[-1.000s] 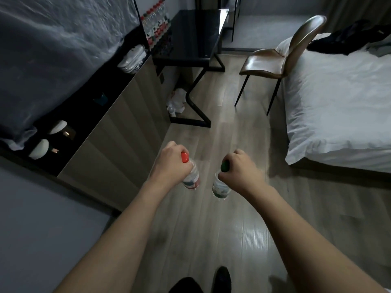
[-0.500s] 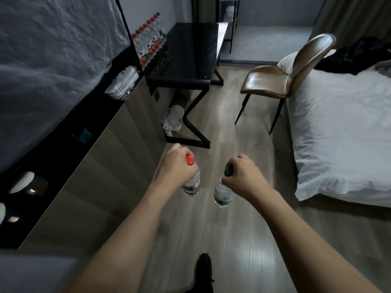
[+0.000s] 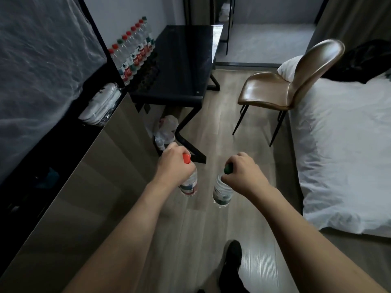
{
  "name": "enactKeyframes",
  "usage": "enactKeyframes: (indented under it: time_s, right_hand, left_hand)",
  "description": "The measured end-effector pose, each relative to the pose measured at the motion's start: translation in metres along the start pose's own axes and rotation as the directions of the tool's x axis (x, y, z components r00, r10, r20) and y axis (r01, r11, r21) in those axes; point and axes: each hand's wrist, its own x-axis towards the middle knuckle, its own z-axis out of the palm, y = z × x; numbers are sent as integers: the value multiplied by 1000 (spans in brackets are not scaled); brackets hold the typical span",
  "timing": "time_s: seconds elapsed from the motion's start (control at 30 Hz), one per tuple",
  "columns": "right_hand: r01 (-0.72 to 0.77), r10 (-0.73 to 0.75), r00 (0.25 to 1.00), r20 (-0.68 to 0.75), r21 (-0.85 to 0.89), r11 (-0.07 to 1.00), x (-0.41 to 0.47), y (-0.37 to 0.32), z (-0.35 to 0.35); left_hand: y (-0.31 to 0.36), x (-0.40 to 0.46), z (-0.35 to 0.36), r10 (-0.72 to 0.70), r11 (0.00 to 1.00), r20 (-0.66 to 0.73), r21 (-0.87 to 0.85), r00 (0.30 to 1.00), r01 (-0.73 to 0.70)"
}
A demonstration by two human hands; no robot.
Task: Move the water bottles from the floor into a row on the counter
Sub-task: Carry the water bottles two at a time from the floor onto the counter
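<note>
Left hand (image 3: 174, 166) grips a red-capped bottle (image 3: 189, 182) and right hand (image 3: 243, 172) a green-capped bottle (image 3: 222, 192) by their necks at mid-frame; either might slip, or topple the row (image 3: 132, 52) upper left

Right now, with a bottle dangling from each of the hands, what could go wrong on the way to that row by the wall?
1. Both hands grip near the caps: the left hand holds the red-capped bottle and the right hand the green-capped bottle. Either could slip.
2. The black desk has an angled leg jutting into the walkway, a possible trip or knock.
3. The row of bottles stands packed tight; adding more might topple one.
</note>
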Motion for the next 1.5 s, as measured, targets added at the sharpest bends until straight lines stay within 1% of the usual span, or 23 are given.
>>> enactKeyframes:
  time_s: [0.13, 0.23, 0.4, 0.5, 0.7, 0.77, 0.9, 1.07, 1.27, 1.33, 1.4, 1.5]
  right_hand:
    - [39, -38, 998, 43, -10, 999, 61, 20, -20]
    - [57, -56, 998, 37, -12, 998, 107, 31, -40]
    - [96, -95, 995, 14, -27, 995, 179, 44, -73]
    - [118, -118, 993, 6, -38, 992, 224, 47, -88]
    - [118, -115, 992, 48, -71, 990, 331, 54, -106]
    - [124, -121, 992, 39, -82, 989, 369, 53, -111]
    - [126, -120, 990, 73, -81, 989, 438, 48, -126]
    - [164, -162, 986, 42, -50, 985, 511, 44, -151]
    - [186, -185, 981, 59, -18, 982, 600, 67, -173]
    - [187, -185, 980, 78, -16, 982, 629, 78, -180]
    - [192, -190, 977, 96, -12, 981, 658, 91, -190]
    - [184, -185, 978, 100, 14, 983, 701, 112, -215]
  left_hand:
    - [21, 58, 13, -19, 999, 11, 29, 1000, 19]
    - [42, 102, 20, -3, 998, 7, 66, 1000, 3]
    - [66, 169, 30, 3, 997, -11, 74, 1000, -3]
    - [76, 212, 35, 16, 997, -3, 82, 1000, -16]
    - [86, 313, 57, 0, 995, 24, 97, 1000, -2]
    - [86, 350, 65, 5, 995, 17, 95, 1000, -6]
    - [89, 417, 71, 1, 998, 8, 55, 1000, -2]
    - [103, 496, 69, 11, 999, -14, 35, 1000, -10]
    - [123, 578, 84, -37, 999, -8, 7, 999, 37]
    - [132, 603, 93, -67, 998, 9, 6, 998, 67]
    - [143, 630, 102, -101, 995, -2, 2, 995, 101]
    - [167, 673, 111, -98, 995, 4, 26, 995, 98]
